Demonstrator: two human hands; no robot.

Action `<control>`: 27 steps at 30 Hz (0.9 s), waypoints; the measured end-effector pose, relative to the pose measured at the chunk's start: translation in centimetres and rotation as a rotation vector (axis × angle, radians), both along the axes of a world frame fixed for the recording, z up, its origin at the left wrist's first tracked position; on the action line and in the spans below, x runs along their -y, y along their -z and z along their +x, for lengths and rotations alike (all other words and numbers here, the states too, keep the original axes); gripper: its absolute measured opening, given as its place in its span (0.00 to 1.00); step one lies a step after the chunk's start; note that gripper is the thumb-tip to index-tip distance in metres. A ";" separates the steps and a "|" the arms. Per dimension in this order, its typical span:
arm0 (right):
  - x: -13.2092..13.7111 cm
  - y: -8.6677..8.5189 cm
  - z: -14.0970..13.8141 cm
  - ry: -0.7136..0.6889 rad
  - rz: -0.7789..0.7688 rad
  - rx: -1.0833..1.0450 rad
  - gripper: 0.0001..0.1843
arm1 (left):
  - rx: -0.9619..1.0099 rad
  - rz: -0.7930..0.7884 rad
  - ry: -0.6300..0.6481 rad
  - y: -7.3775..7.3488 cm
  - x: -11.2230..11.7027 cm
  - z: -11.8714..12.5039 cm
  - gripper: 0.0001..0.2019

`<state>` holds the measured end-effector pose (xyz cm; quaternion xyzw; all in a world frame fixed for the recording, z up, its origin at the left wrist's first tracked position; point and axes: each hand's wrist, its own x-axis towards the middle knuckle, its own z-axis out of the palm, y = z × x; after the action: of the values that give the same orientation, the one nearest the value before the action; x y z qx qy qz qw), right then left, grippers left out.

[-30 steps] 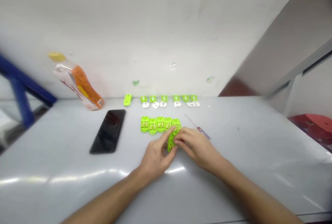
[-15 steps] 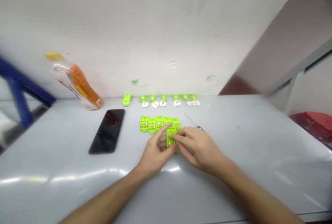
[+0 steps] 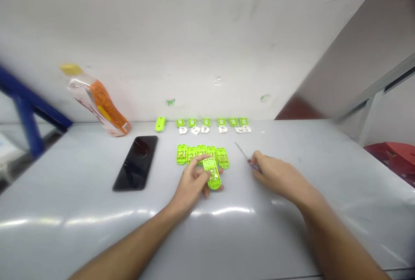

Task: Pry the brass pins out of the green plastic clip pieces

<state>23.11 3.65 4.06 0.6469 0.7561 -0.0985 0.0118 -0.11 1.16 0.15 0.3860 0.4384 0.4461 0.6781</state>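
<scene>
Held in my left hand [image 3: 191, 182] is a bright green plastic housing half [image 3: 212, 173], its open inner side facing up and small brass-coloured metal parts showing in it. My right hand [image 3: 279, 174] has its fingers around the dark red handle of a screwdriver [image 3: 249, 160], whose thin shaft points away to the upper left. Just beyond my left hand lies a row of several similar green housing halves [image 3: 223, 158] with brass parts inside; my fingers partly cover some of them.
Along the wall sit small green pieces [image 3: 206, 122] with white pieces [image 3: 222, 129] before them, and a closed green unit [image 3: 160, 124]. A black phone [image 3: 136, 163] lies at left, near an orange-and-white bottle [image 3: 100, 104]. Something red [image 3: 392, 156] stands at far right.
My right hand has left the green housing half and moved right to the screwdriver handle. My left hand still holds the housing half, now tilted and more in view.
</scene>
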 end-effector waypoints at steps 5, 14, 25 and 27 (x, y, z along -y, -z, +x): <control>-0.3 -0.7 -0.5 -0.021 0.109 -0.150 0.14 | -0.036 0.019 0.023 -0.1 0.0 -0.1 0.24; 1.1 -1.9 -1.7 -0.075 0.545 -0.701 0.09 | -0.050 0.029 0.060 0.2 -0.1 -0.1 0.25; 2.3 -1.7 -3.5 -0.349 0.433 -0.849 0.05 | -0.143 0.055 0.089 0.1 -0.4 0.0 0.24; 2.3 -1.7 -3.5 -0.357 0.428 -0.837 0.05 | -0.148 0.057 0.090 0.0 -0.4 0.0 0.24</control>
<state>19.65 1.39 5.80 0.4004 0.7980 -0.1888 -0.4089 -0.12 1.52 0.16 0.4563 0.4567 0.3975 0.6520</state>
